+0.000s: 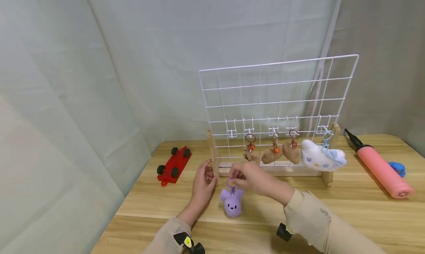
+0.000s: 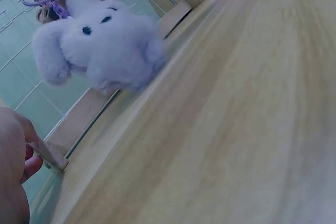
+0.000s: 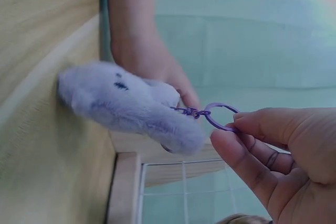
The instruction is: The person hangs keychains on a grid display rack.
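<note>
A purple plush keychain (image 1: pixel 232 204) with a small face hangs by its purple ring (image 3: pixel 220 116), which my right hand (image 1: pixel 254 178) pinches between thumb and fingertip. My left hand (image 1: pixel 202 184) grips the left wooden leg (image 1: pixel 213 154) of a white wire grid rack (image 1: pixel 275 83). White hooks (image 1: pixel 231 133) sit along the grid, and the leftmost one bears nothing. From the others hang brown plush keychains (image 1: pixel 272 156) with orange bells and a white plush cat keychain (image 1: pixel 322 156). In the left wrist view the purple plush (image 2: pixel 110 40) is apart from my left hand (image 2: pixel 13 166).
A red toy car base (image 1: pixel 175 165) with black wheels lies left of the rack. At the right lie a pink hand pump (image 1: pixel 382 169) with a black nozzle and a small blue object (image 1: pixel 397 169). Behind the wooden table (image 1: pixel 149 217) hang pale curtains (image 1: pixel 159 62).
</note>
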### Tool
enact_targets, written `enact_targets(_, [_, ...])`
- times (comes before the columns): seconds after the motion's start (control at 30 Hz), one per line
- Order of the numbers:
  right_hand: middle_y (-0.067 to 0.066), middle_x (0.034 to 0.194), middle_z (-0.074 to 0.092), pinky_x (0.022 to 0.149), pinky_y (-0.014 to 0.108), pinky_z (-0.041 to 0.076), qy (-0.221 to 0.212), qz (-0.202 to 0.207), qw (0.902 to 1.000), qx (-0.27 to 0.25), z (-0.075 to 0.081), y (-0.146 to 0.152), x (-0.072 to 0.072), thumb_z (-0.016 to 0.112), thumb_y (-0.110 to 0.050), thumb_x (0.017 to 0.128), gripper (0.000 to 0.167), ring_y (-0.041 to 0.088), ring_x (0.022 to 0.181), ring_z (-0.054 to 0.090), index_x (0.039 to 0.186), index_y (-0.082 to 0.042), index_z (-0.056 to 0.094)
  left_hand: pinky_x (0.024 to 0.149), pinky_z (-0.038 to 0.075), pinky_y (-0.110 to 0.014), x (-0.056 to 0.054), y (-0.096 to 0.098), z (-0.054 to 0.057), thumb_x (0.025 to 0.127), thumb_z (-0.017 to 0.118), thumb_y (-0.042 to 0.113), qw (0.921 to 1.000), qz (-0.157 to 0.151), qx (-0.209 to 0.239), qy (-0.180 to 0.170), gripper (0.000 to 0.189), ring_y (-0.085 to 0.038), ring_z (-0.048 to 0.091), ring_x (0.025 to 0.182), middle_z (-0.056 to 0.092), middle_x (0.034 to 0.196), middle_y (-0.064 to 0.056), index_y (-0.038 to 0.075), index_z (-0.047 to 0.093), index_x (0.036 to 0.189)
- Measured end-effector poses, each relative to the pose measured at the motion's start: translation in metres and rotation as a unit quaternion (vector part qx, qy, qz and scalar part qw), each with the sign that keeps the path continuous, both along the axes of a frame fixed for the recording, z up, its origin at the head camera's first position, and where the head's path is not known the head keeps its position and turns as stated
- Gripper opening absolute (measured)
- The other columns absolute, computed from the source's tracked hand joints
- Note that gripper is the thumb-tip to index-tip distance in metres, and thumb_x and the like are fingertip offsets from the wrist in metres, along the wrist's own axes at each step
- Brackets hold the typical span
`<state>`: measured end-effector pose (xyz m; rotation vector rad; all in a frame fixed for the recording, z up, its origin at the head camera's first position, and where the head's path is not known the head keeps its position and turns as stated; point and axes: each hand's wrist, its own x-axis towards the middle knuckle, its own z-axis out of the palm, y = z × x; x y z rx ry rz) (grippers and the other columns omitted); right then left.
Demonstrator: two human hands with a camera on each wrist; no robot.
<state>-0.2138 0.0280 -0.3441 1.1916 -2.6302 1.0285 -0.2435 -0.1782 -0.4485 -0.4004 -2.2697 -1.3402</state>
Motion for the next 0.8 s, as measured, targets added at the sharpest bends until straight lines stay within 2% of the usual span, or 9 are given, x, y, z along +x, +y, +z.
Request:
enact_targets(0.37, [0.001,0.076,0.068,0.062,0.014,0.051,0.027,-0.019,0.9994,0.01,0.031,0.004,0.0,0.068,-0.006,0.087,0.004,0.003,0.069,0.06,0.085,-0.008,0.064,0.07,0.055,-0.023,-0.002,-0.001,-0.002,0.079,0.066,-0.013,1.0,0.001,0.0,0.0,0.059,-0.022,0.06,0.083,0.059,0.103,-0.018,-0.001,0.046,0.133])
enact_targets(0.6, [0.0,0.079,0.069,0.064,0.016,0.052,0.067,-0.027,0.9973,0.016,0.047,0.004,-0.003,0.068,-0.005,0.086,0.004,0.006,0.071,0.062,0.087,-0.007,0.065,0.07,0.055,-0.023,-0.001,-0.002,-0.002,0.078,0.065,-0.014,0.9999,-0.003,0.007,-0.009,0.06,-0.024,0.06,0.084,0.058,0.104,-0.019,0.0,0.045,0.134])
enact_targets(0.8, [0.001,0.082,0.07,0.067,0.018,0.053,0.074,-0.042,0.9963,0.012,0.066,0.002,-0.005,0.066,-0.006,0.088,0.003,0.008,0.075,0.063,0.09,-0.006,0.065,0.071,0.055,-0.023,-0.001,-0.001,-0.002,0.078,0.066,-0.014,1.0,-0.001,0.004,-0.006,0.06,-0.023,0.06,0.084,0.058,0.103,-0.018,0.0,0.046,0.134])
